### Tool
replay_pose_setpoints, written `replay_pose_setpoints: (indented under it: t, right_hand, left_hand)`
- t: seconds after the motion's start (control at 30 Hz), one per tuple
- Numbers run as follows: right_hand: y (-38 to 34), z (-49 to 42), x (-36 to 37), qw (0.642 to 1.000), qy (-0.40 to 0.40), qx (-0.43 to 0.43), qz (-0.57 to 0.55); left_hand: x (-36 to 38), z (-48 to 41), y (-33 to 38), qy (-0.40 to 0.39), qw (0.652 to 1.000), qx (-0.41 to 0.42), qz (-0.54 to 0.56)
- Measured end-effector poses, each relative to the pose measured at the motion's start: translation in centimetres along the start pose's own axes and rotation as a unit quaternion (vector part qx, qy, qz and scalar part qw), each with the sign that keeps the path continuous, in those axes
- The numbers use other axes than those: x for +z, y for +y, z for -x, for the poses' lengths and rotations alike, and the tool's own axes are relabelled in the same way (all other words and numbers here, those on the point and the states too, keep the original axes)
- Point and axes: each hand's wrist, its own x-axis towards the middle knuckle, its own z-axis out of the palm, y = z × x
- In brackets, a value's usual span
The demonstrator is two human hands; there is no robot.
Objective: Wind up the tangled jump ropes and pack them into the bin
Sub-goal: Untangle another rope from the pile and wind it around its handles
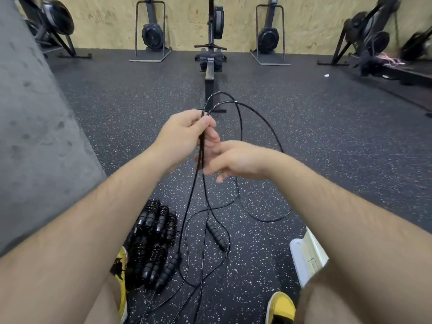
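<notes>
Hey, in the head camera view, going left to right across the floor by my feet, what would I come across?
Left yellow shoe → pile of wound jump ropes → loose rope handle → white bin.

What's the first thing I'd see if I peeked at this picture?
Right in the middle, the left hand pinches big loops of a thin black jump rope, with the blurry right hand just beneath it. Down on the speckled floor at the lower left lies a pile of wound-up ropes beside a yellow shoe. Rowing machines line the wooden wall at the back.
</notes>
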Motion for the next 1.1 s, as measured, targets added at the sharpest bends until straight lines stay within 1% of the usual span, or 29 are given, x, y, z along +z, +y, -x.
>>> replay_pose_setpoints:
  t: [0.07,0.13,0.2,0.23,0.3,0.37,0.43,0.5,0.53,0.6,0.63,0.7,0.73,0.77,0.83,0.87,0.9,1.0,1.1]
  right_hand:
    - [0.6,-0.4,1.4,0.999,0.031,-0.002,0.043]
    - [0.1,-0.5,2.2,0.995,0.082,-0.021,0.049]
    - [-0.9,-0.5,2.2,0.987,0.147,-0.05,0.045]
    - [-1.4,-0.5,1.9,0.98,0.185,-0.068,0.039]
    - [-2.4,-0.7,1.0,0.963,0.248,-0.106,0.021]
    - [-3.0,-1.0,0.2,0.949,0.278,-0.146,-0.006]
    - [-3.3,-1.3,-0.4,0.943,0.291,-0.16,-0.03]
    - [-3.5,-1.5,-0.7,0.94,0.295,-0.157,-0.066]
    - [-3.5,-1.6,-0.9,0.94,0.294,-0.151,-0.087]
    - [-3.4,-1.7,-1.1,0.942,0.285,-0.124,-0.127]
    - [-3.1,-1.5,-1.1,0.947,0.267,-0.103,-0.144]
    - [-2.4,-1.2,-1.0,0.969,0.18,-0.063,-0.157]
    - [-1.9,-1.0,-0.8,0.981,0.127,-0.046,-0.141]
    - [-1.4,-0.7,-0.6,0.992,0.081,-0.027,-0.098]
    - [-0.4,0.0,0.4,0.999,0.022,-0.003,0.023]
    - [0.0,0.1,1.0,0.999,0.008,0.002,0.053]
    - [0.1,0.2,1.6,0.998,0.009,0.002,0.056]
    - [0.0,-0.1,2.2,0.993,0.088,-0.033,0.069]
    - [-1.1,-0.4,1.4,0.981,0.162,-0.087,0.06]
  left_hand:
    - [0.2,-0.1,0.0,0.004,0.999,-0.003,0.042]
    - [0.1,-0.1,0.2,0.005,0.997,-0.01,0.078]
    - [-0.6,-0.2,-0.1,0.003,0.997,-0.028,0.073]
    - [-1.2,-0.1,-0.4,-0.016,0.998,-0.039,0.045]
    - [-2.3,0.4,-1.2,-0.097,0.993,-0.061,-0.024]
    - [-2.4,1.3,-2.4,-0.17,0.979,-0.103,-0.042]
    - [-1.9,1.9,-3.3,-0.21,0.967,-0.124,-0.079]
    - [-1.1,2.1,-3.6,-0.216,0.962,-0.103,-0.131]
    - [-0.7,2.0,-3.4,-0.203,0.965,-0.097,-0.136]
    - [-0.4,1.5,-2.4,-0.153,0.976,-0.09,-0.124]
    - [-0.3,1.3,-1.8,-0.119,0.983,-0.073,-0.12]
    - [-0.1,0.7,-0.7,-0.05,0.995,-0.028,-0.087]
    - [-0.1,0.4,-0.4,-0.022,0.998,-0.013,-0.06]
    - [-0.1,0.1,-0.2,0.0,0.999,-0.008,-0.035]
    - [0.0,-0.3,-0.1,0.026,1.0,-0.013,-0.005]
    - [0.1,-0.4,-0.1,0.032,0.999,-0.014,0.008]
    - [0.1,-0.5,-0.1,0.034,0.999,-0.014,0.023]
    - [-0.3,-0.4,0.2,0.008,0.999,-0.03,0.04]
    - [-1.2,0.1,-0.3,-0.047,0.996,-0.076,-0.015]
